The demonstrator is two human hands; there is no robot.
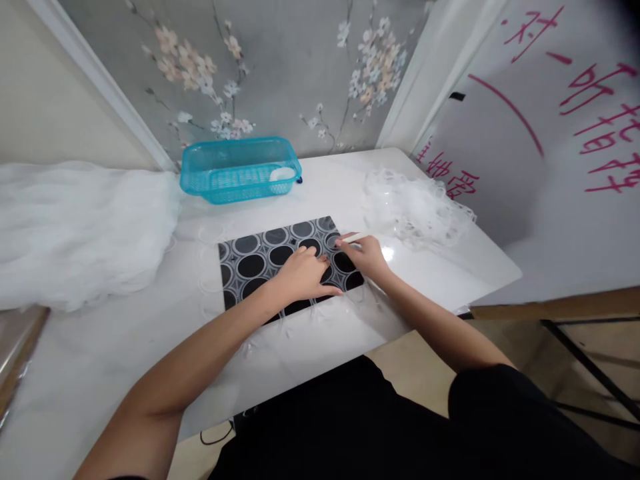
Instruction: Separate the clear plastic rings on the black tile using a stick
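White table [430,267] fills the middle of the view, set against grey wallpaper with blossom sprays [280,67]; a white board with pink handwriting [560,120] leans at two o'clock; a heap of white gauzy fabric [75,227] lies at nine o'clock on the table's far left. At the centre sits a black mat patterned with dark circles [260,257], flat on the table. The left hand [303,273] rests palm down on the mat's right half, fingers spread and pressing on it, gripping nothing; the right hand [365,257] lies just beside it at three o'clock, at the mat's right edge, fingers pinched round a thin pale stick [354,237] whose tip points toward ten o'clock over the mat. Faint clear round film pieces [210,233] lie on the table beside the mat's left edge; a pile of clear plastic offcuts [417,207] sits at one o'clock from the hands, apart from them. A turquoise plastic basket [240,168] stands at eleven o'clock near the wall, with something white inside it.
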